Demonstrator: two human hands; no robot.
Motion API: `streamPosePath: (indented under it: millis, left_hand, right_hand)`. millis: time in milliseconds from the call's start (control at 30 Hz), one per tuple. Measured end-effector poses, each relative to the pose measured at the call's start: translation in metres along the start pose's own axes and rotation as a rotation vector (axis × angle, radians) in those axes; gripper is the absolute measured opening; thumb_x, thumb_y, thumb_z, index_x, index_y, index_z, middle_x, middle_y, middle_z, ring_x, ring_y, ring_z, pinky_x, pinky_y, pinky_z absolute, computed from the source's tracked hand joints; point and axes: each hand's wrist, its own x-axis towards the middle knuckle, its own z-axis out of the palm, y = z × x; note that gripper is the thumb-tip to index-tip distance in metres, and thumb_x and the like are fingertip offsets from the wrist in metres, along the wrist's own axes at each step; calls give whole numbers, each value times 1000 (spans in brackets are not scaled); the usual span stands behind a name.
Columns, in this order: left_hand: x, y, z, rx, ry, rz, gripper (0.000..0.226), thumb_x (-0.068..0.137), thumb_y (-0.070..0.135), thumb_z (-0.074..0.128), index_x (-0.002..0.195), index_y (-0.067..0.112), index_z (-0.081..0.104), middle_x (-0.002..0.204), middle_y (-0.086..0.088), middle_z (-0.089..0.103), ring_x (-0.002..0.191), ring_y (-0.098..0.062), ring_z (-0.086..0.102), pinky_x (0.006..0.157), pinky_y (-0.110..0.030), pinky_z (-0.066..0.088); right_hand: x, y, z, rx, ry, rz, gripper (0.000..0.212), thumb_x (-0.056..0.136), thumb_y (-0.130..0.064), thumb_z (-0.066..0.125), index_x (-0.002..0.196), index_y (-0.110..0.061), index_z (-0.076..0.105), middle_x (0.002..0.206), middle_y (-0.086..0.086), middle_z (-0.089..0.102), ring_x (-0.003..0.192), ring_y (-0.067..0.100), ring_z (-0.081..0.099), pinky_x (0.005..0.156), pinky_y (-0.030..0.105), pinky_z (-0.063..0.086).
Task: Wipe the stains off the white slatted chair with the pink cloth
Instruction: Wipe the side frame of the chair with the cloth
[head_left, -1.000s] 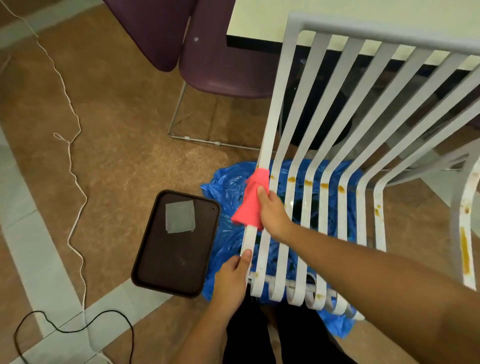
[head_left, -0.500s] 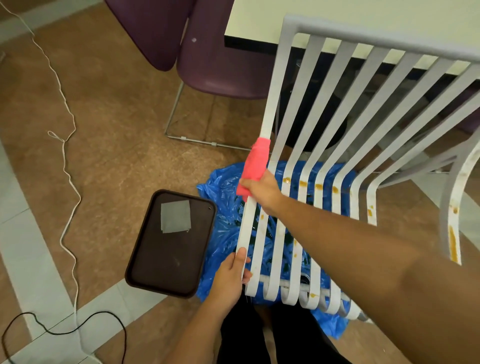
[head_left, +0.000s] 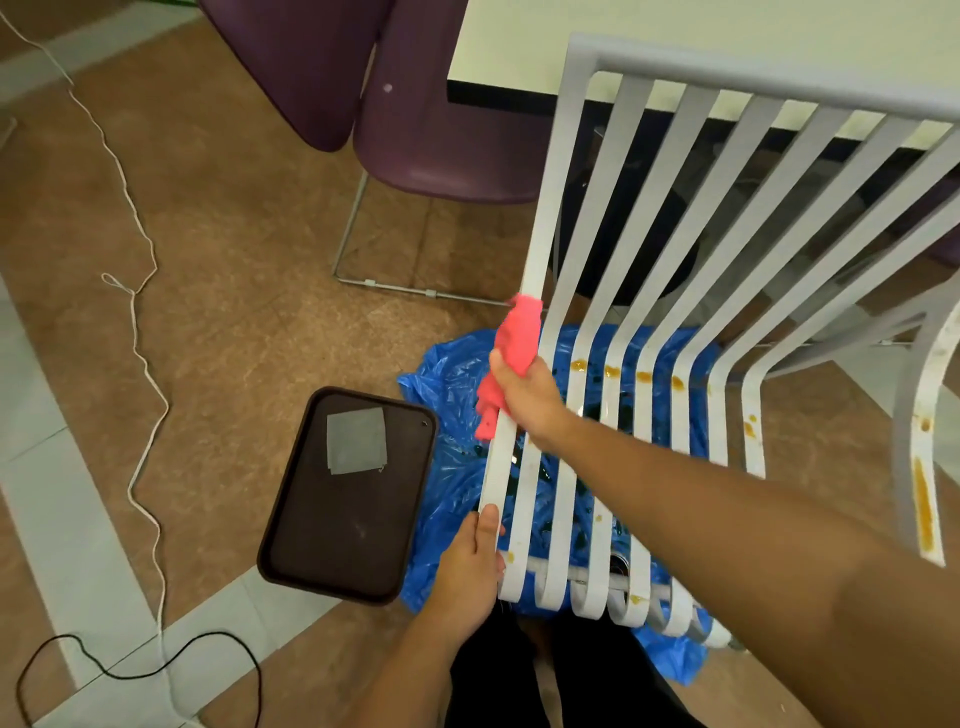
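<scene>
While your right hand (head_left: 524, 395) has the pink cloth (head_left: 511, 348) bunched around the outermost slat on your left of the white slatted chair (head_left: 587, 171), right at the bend where the seat turns up into the back, its fingers are curled firmly round cloth and slat together, thumb on the outer side. Your left hand (head_left: 470, 566) grips that same slat low down near the front curl, thumb lying along the edge.

The orange-brown stains (head_left: 610, 370) sit in a row across the next few slats at about the same bend, with smaller spots near the front curls (one long streak runs down the armrest (head_left: 930, 364) on your right too).

Room-wise, it's tight on your left. The brown tray (head_left: 343, 551), with a grey square (head_left: 357, 440) lying in it, is on the floor just beside the seat's outer edge, its corner overlapping the blue plastic sheet (head_left: 447, 384) spread under the chair. Beyond the cloth, the purple chair (head_left: 441, 130) stands near, its metal foot bar close to the slat you're holding. The table (head_left: 675, 31) edge runs just behind the top rail.

Further left the floor opens out — only a white cord (head_left: 140, 322) snaking across it and a black cable (head_left: 156, 670) looping near your feet.
</scene>
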Motion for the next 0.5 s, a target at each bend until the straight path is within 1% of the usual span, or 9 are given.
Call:
streamPosePath:
  millis: [67, 133, 167, 200, 233, 300, 367, 433, 500]
  left_hand:
    - [0, 1, -2, 12, -26, -7, 50, 102, 59, 28, 102, 20, 59, 73, 1, 59, 65, -8, 56, 64, -20, 49]
    - [2, 1, -3, 43, -45, -4, 53, 101, 62, 26, 101, 20, 59, 74, 0, 60, 67, -9, 58, 71, -29, 52]
    - [3, 1, -3, 66, -41, -4, 54, 100, 63, 25, 100, 20, 58, 75, 0, 60, 68, -10, 59, 73, -31, 53]
    - [3, 0, -2, 82, -33, -6, 54, 101, 62, 24, 99, 20, 58, 76, -1, 61, 70, -12, 59, 74, -31, 52]
    - [3, 0, -2, 98, -25, -8, 54, 101, 62, 24, 97, 20, 58, 77, -2, 61, 72, -13, 60, 75, -30, 52]
    - [4, -1, -1, 132, -5, -10, 55, 101, 61, 23, 92, 19, 57, 76, -3, 61, 72, -15, 60, 76, -31, 52]
    - [6, -1, -1, 168, -1, -22, 57, 100, 63, 22, 88, 19, 55, 76, -3, 61, 72, -17, 60, 75, -34, 52]
    - [7, 0, -3, 202, -30, -37, 57, 101, 63, 21, 88, 19, 54, 79, -4, 63, 74, -17, 61, 72, -33, 49]
    - [7, 4, -6, 208, -64, -44, 56, 102, 61, 21, 89, 19, 55, 82, -4, 66, 75, -16, 62, 72, -31, 46]
  right_hand:
    - [29, -31, -4, -53, 78, -76, 32, 101, -36, 56, 104, -4, 53, 85, 19, 58, 72, 27, 62, 66, 40, 55]
    - [66, -48, -11, -104, 142, -105, 60, 92, -54, 56, 122, -2, 48, 94, 16, 60, 82, 28, 64, 73, 41, 56]
    - [80, -53, -16, -149, 161, -113, 65, 92, -57, 53, 129, -5, 47, 102, 13, 63, 91, 28, 65, 81, 43, 56]
    - [81, -59, -19, -208, 172, -121, 61, 97, -55, 50, 133, -6, 46, 109, 12, 63, 99, 28, 64, 87, 43, 55]
    - [68, -70, -18, -273, 191, -133, 53, 103, -49, 45, 134, -6, 46, 112, 10, 63, 101, 27, 63, 88, 41, 52]
    - [43, -71, -18, -403, 198, -143, 41, 108, -39, 39, 126, -3, 50, 100, 8, 60, 87, 23, 59, 72, 33, 46]
    - [20, -49, -18, -472, 147, -81, 36, 109, -39, 37, 110, -6, 52, 84, 5, 57, 69, 18, 55, 55, 32, 41]
    - [-6, -14, -15, -454, 81, -28, 40, 108, -42, 39, 102, -6, 55, 80, 7, 60, 65, 19, 57, 55, 35, 48]
    - [-35, 17, -13, -437, 25, 32, 39, 106, -43, 43, 95, -9, 58, 83, 8, 63, 72, 24, 60, 67, 41, 53]
